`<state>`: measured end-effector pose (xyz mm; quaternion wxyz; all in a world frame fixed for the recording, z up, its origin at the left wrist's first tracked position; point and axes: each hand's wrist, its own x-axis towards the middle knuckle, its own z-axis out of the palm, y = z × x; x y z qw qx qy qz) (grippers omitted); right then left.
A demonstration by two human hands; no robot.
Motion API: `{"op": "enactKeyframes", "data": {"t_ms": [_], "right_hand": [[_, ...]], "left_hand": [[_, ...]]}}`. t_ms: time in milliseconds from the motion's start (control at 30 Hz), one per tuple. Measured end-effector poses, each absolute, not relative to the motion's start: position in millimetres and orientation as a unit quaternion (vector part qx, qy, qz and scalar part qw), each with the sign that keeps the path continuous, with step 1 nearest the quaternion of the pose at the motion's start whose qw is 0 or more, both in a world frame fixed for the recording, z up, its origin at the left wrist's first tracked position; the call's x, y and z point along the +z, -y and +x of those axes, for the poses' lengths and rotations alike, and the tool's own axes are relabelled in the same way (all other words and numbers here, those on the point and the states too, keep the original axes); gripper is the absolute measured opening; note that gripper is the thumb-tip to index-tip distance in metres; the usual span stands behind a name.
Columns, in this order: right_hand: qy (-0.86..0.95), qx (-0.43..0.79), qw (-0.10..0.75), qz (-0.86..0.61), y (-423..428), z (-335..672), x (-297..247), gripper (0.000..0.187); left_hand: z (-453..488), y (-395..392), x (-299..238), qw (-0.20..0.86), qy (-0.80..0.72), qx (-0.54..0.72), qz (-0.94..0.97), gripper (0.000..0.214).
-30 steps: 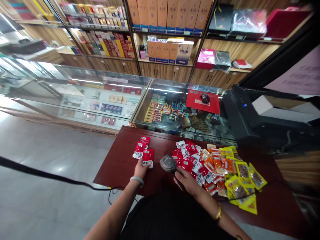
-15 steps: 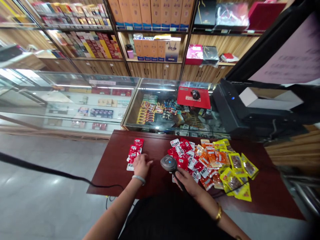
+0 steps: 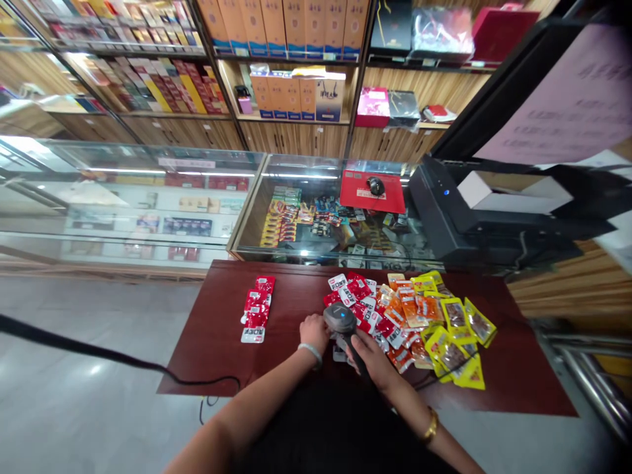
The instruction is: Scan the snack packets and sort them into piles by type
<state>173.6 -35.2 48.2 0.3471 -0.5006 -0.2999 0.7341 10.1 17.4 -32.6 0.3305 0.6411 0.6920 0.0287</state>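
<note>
My right hand (image 3: 369,359) is closed round the handle of a grey barcode scanner (image 3: 340,319), whose head hangs over the near edge of a pile of snack packets (image 3: 390,309). The pile holds red, orange and yellow packets (image 3: 454,329). My left hand (image 3: 313,329) sits right beside the scanner head on its left. Its fingers are curled, and the scanner hides what is in them. A pale packet (image 3: 338,355) shows just under the scanner. A short row of red packets (image 3: 257,308) lies apart at the left of the dark red table (image 3: 217,342).
Beyond the table stands a glass display counter (image 3: 316,217) with a red mat and mouse (image 3: 368,191) on top. A black printer (image 3: 474,217) stands at the right. A black cable (image 3: 99,352) runs across the floor at the left. Shelves of boxes line the back wall.
My left hand has left the row of red packets and moved right to the scanner head. The scanner and my right hand have stayed by the pile.
</note>
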Motion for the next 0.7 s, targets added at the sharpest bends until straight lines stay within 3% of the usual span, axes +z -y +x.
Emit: {"op": "enactKeyframes", "data": {"t_ms": [133, 267, 433, 700], "right_hand": [[0.305, 0.732, 0.339, -0.507, 32, 170, 48, 0.045], [0.351, 0.735, 0.308, -0.491, 29, 160, 47, 0.043], [0.392, 0.775, 0.239, -0.434, 20, 136, 54, 0.048], [0.437, 0.777, 0.197, -0.408, 18, 120, 47, 0.050]], "left_hand": [[-31, -13, -41, 0.398, -0.723, 0.118, 0.552, 0.011], [-80, 6, -42, 0.403, -0.745, 0.175, 0.503, 0.015], [-117, 33, -36, 0.390, -0.756, 0.201, 0.487, 0.014], [-157, 55, -34, 0.369, -0.807, 0.176, 0.425, 0.011]]}}
